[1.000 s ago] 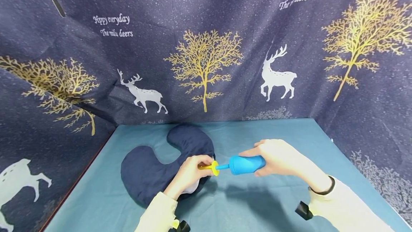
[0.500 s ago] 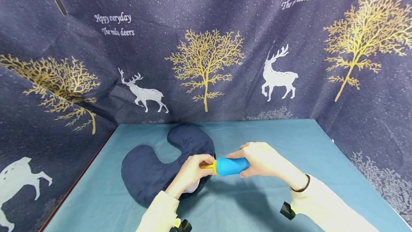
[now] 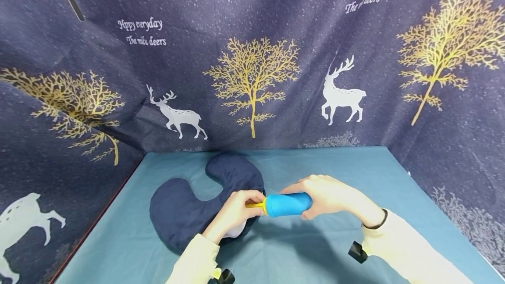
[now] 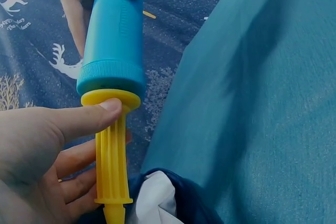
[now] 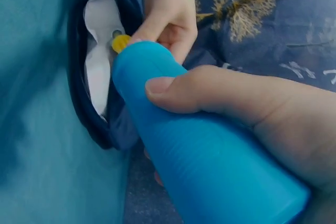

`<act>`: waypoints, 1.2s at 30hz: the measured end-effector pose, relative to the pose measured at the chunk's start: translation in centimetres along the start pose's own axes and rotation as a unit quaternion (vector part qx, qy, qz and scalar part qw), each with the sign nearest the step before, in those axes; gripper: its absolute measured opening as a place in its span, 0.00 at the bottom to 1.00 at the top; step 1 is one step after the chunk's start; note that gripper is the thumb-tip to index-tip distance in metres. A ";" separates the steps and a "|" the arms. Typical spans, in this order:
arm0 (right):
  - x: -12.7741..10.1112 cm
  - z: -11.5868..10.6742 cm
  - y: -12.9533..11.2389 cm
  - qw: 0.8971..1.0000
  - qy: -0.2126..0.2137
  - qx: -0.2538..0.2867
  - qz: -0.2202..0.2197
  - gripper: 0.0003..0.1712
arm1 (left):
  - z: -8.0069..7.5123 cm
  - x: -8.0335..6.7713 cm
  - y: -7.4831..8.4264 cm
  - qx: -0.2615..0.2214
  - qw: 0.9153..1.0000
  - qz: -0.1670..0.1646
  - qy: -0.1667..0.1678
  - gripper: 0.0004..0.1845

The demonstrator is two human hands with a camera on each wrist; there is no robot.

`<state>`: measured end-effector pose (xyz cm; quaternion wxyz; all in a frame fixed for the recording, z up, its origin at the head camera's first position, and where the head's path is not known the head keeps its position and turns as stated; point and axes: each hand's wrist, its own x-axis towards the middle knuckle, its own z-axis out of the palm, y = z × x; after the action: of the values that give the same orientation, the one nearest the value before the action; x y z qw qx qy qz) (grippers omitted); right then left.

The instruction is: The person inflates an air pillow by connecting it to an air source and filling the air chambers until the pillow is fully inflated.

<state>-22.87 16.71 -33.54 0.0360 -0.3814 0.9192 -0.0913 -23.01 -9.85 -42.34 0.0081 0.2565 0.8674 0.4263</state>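
Note:
A blue hand air pump [image 3: 288, 205] with a yellow nozzle end [image 4: 111, 163] is held level between both hands. My left hand [image 3: 238, 208] pinches the nozzle just behind its round flange, thumb on top. Around the blue barrel, my right hand [image 3: 329, 194] curls with its thumb along the side. Beneath the left hand lies a navy U-shaped neck pillow [image 3: 173, 214]. Its cover gapes at the near right side, where a white inner liner [image 5: 98, 80] shows. The nozzle tip points into that opening, and the left wrist view cuts it off at the bottom.
A teal cloth [image 3: 339, 249] covers the table. Dark fabric printed with deer and trees [image 3: 276, 21] hangs behind and at both sides. Small black devices [image 3: 357, 252] sit at both wrists, by pale sleeves.
My right hand pushes the blue barrel left toward the flange, hiding the thin blue shaft, then shifts slightly back right. The left hand and pillow stay nearly still.

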 end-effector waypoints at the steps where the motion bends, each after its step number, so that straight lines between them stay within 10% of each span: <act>1: -0.2 -0.2 0.2 1.000 -0.003 0.013 -0.005 0.37 | 0.0 0.0 0.0 0.000 1.000 -0.001 -0.002 0.08; 18: -4.8 -4.8 3.6 0.989 -0.069 0.132 -0.014 0.38 | -0.4 0.1 0.2 -0.008 1.000 -0.019 -0.011 0.07; 36: -8.4 -7.2 6.2 0.987 -0.043 0.149 -0.042 0.38 | -0.6 0.0 0.2 -0.007 1.000 -0.021 -0.008 0.07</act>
<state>-22.24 28.00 -27.71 0.1282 -0.4137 0.8760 -0.2123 -23.05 -10.15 -41.79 0.0258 0.2417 0.8693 0.4303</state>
